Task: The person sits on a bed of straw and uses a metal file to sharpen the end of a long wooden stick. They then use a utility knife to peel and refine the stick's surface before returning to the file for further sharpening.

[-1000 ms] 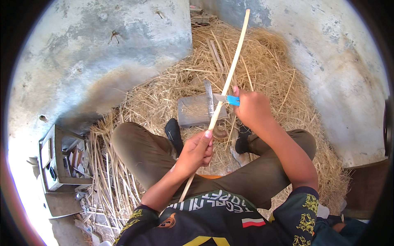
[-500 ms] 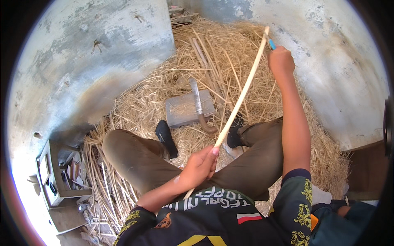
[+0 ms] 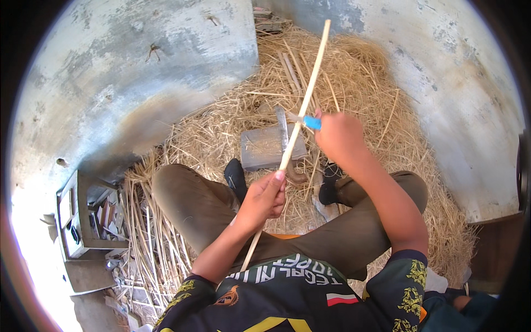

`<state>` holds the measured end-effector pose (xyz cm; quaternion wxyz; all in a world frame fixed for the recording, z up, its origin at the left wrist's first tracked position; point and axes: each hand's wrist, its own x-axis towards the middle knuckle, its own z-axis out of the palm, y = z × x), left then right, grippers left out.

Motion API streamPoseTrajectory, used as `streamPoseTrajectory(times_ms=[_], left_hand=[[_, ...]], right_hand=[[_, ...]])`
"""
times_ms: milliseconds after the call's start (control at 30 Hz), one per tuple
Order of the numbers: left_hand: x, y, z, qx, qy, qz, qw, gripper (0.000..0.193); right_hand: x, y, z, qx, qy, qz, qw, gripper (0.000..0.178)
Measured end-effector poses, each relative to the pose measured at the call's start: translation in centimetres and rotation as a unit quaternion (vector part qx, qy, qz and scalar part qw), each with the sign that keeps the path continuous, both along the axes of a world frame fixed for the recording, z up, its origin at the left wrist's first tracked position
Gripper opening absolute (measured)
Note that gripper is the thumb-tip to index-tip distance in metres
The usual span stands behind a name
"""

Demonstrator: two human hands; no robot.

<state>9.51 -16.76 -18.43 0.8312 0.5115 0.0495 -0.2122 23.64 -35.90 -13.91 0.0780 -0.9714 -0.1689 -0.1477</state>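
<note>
My left hand (image 3: 260,199) is closed round a long pale strip of bamboo or wood (image 3: 314,77), which slants up and away from my lap. A knife (image 3: 312,122) with a blue handle is in my right hand (image 3: 342,138); its short blade meets the strip partway along, beyond my left hand. Most of the handle is hidden in my fist. Behind the strip, a large blade (image 3: 282,119) with a curved brown handle (image 3: 297,176) rests on a grey block (image 3: 257,152) between my feet.
Curly straw-coloured shavings (image 3: 381,94) cover the floor around my crossed legs. Many loose strips (image 3: 157,238) lie by my left knee, beside a wooden frame (image 3: 105,243) holding scraps. Worn walls (image 3: 188,61) stand left and right. Part of another person's dark clothing (image 3: 456,315) shows at lower right.
My right hand has drawn the knife back along the strip, from near its far end toward my left hand. The view has shifted slightly, and the strip stands a little steeper.
</note>
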Motion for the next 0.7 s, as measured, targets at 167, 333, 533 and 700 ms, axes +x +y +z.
streamPoseTrajectory(times_ms=[167,333,533,700], left_hand=[[0.4,1.0,0.7,-0.009,0.005,0.036,0.999,0.037],[-1.6,-0.7,1.9,0.031,-0.011,0.019,0.999,0.038],[-3.1,-2.2,1.3,0.123,-0.056,-0.025,0.991,0.038],[-3.1,-2.3,1.4,0.085,-0.045,-0.036,0.995,0.038]], right_hand=[[-1.4,2.0,-0.3,0.001,0.015,0.041,0.999,0.045],[3.5,-0.7,2.4,0.061,0.018,-0.062,0.996,0.036],[7.8,-6.4,5.3,0.07,-0.008,-0.184,0.98,0.024],[7.8,-7.0,5.2,0.096,-0.076,-0.218,0.968,0.03]])
